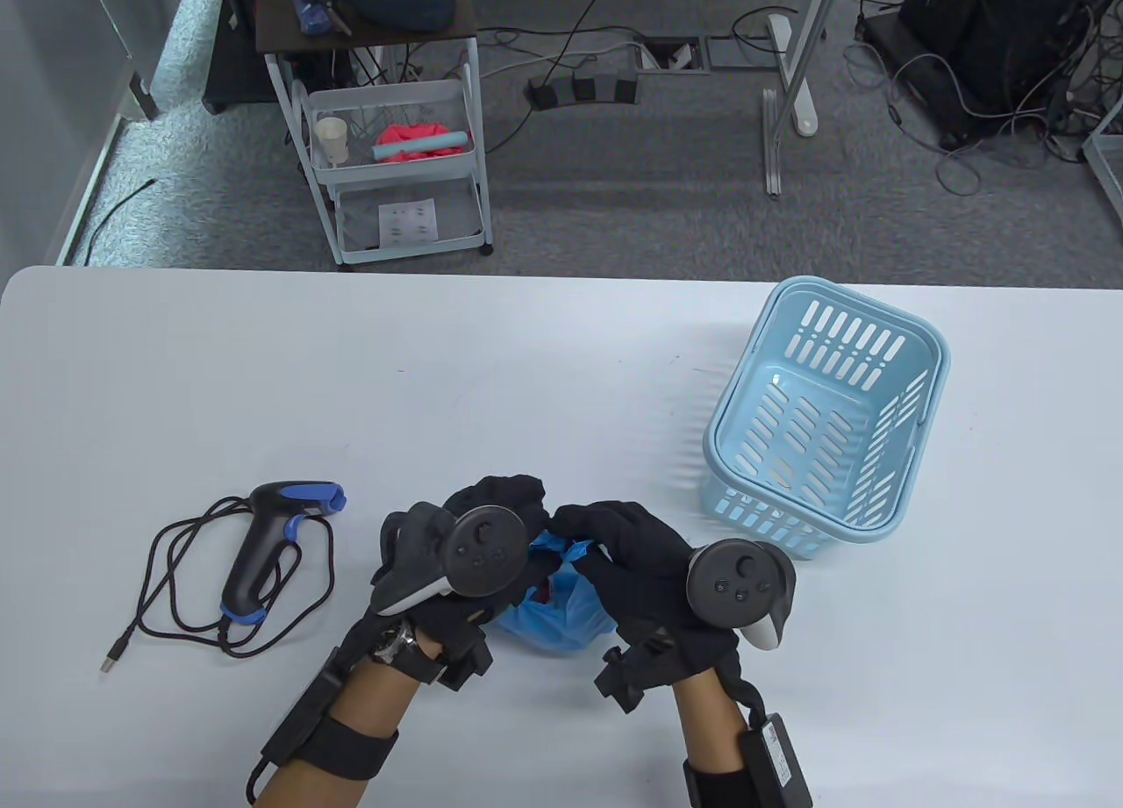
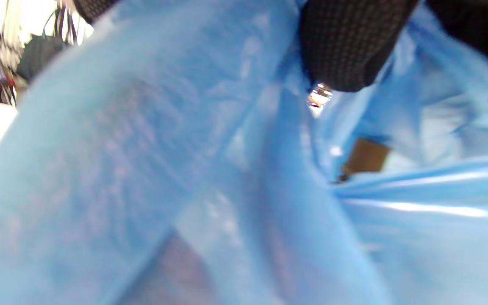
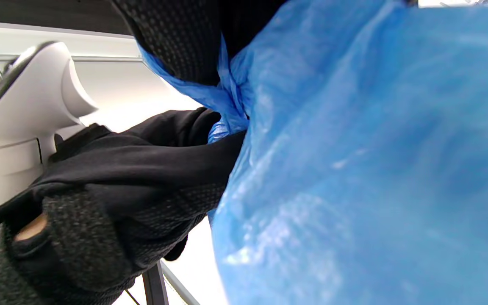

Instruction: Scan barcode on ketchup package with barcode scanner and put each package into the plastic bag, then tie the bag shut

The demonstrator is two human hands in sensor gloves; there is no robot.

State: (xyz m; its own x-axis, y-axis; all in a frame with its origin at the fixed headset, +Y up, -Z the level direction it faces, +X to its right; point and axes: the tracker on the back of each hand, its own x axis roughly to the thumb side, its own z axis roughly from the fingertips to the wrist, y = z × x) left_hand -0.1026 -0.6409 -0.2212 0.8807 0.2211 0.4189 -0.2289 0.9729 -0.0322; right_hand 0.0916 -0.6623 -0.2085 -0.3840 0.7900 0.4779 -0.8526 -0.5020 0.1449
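Both hands, left hand point(image 1: 456, 549) and right hand point(image 1: 636, 562), meet over the blue plastic bag point(image 1: 561, 611) near the counter's point(image 1: 526, 361) front edge, fingers clamped on its gathered neck, probably to tighten a knot, the scanner point(image 1: 263, 549) lying aside at left.

Plastic bag point(image 1: 561, 611): translucent bright blue w/ dark red showing thru near its top, centre-bottom of table view; fills both wrist views w/ glossy white highlights.
Left hand point(image 1: 456, 562) & right hand point(image 1: 654, 580): black gloves, dotted grip texture on fingers point(image 3: 176, 38); trackers dark grey on top, white undersides.
Barcode scanner point(image 1: 276, 540), lower left: black body, blue head & blue base trim, black cable.
Basket point(image 1: 825, 418), right: pale blue, slotted walls & floor.
Table point(image 1: 439, 378): plain white.
Cart point(image 1: 395, 159), upper left: white frame & shelves; holds red-pink cloth, light blue roll, white cup.
Floor point(image 1: 658, 203): speckled grey carpet, black cables.
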